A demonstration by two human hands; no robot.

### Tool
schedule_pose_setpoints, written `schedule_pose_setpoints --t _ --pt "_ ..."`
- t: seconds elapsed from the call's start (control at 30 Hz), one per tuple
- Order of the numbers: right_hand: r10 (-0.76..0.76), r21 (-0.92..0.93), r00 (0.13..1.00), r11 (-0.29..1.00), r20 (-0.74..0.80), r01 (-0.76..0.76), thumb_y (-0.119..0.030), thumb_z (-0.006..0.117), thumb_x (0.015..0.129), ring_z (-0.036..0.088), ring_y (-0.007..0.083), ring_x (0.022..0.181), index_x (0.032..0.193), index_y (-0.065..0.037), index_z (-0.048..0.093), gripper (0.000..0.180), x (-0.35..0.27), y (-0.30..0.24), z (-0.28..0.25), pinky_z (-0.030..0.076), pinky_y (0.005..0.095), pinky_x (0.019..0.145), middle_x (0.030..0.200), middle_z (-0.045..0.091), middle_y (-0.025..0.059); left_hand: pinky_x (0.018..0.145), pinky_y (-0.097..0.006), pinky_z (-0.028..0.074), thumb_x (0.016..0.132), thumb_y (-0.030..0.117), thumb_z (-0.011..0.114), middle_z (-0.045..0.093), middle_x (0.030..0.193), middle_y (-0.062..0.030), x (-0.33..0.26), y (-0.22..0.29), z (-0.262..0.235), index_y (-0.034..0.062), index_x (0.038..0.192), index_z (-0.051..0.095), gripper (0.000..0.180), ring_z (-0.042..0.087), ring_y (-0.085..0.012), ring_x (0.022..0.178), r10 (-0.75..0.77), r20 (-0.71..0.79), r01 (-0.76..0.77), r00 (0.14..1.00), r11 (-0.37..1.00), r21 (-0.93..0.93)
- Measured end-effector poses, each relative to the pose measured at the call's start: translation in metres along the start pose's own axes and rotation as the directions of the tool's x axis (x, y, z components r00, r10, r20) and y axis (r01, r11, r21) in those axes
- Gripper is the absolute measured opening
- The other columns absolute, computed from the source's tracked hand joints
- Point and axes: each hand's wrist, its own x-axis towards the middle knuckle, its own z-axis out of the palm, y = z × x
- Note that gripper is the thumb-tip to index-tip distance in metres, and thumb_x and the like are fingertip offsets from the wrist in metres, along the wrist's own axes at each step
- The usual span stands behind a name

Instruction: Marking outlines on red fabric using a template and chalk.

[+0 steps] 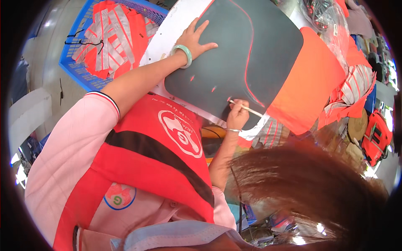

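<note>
My left hand (193,41) lies with fingers spread on a large dark grey sheet (217,50) with rounded corners. A green bangle circles that wrist. Near the sheet's lower edge, my right hand (238,114) pinches a slim pale pen (252,111), its tip at the sheet's surface. A long curved red line (251,46) runs down the sheet, and two short red marks sit left of it; whether these are slits or drawn lines I cannot tell. Bright orange fabric (307,83) shows from beneath the sheet on the right.
A blue plastic basket (69,62) at the far left holds orange pieces with silver strips (115,37). More such striped pieces (351,90) lie at the right, below clear plastic wrapping (324,21). A white work surface (173,19) edges the sheet. Hair covers the lower right.
</note>
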Motion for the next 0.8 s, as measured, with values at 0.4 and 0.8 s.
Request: schedule_pose_setpoints --t 0.4,0.8 --pt "-0.016 0.134 0.998 0.991 0.062 0.008 -0.017 0.047 0.094 0.056 0.0108 0.067 0.091 0.001 0.056 0.02 -0.015 -0.031 0.043 0.046 0.0236 0.063 0.078 0.061 0.007 0.097 -0.042 0.04 0.07 0.058 0.067 0.025 0.145 -0.0116 -0.002 -0.001 0.007 0.0225 0.138 0.036 0.083 0.039 -0.0339 0.123 0.035 -0.053 -0.034 0.998 0.999 0.022" --pt "-0.264 -0.156 0.951 0.945 0.164 0.289 -0.011 0.046 0.092 0.062 0.0204 0.069 0.085 0.001 0.056 0.017 -0.01 -0.033 0.042 0.048 0.0305 0.063 0.076 0.062 0.0136 0.1 -0.042 0.037 0.07 0.059 0.065 0.023 0.146 -0.0122 -0.001 -0.002 0.006 0.0227 0.139 0.035 0.083 0.035 -0.0331 0.127 0.031 -0.035 -0.03 0.999 0.999 0.011"
